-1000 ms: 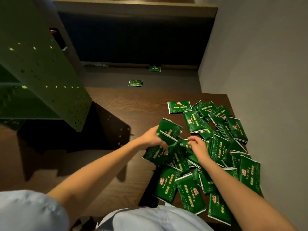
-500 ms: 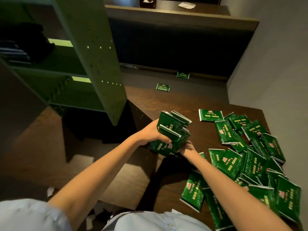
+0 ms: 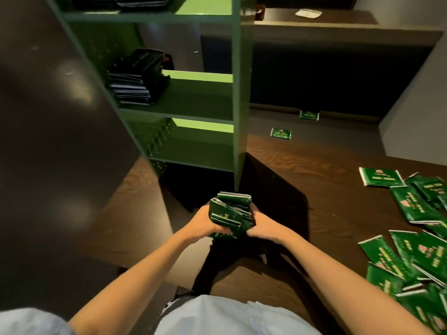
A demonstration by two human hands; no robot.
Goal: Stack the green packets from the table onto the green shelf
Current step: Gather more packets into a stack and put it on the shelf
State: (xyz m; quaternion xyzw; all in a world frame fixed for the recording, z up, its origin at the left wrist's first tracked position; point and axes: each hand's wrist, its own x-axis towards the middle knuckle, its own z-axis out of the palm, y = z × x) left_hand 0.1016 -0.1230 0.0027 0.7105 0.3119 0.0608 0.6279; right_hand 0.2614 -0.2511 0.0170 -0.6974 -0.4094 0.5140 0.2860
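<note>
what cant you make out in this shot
Head view:
Bundle of green foil packets: count unclear, packets overlap and the left hand and right hand cover its sides.
Loose pile of green packets on the dark wooden table: cut off by the right edge.
Dark stacked items on the green metal shelf: too dim to identify.

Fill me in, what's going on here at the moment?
A person grips a bundle of green packets between the left hand and the right hand, in front of the green shelf. A dark stack sits on its middle board. Many loose packets lie on the table to the right.
</note>
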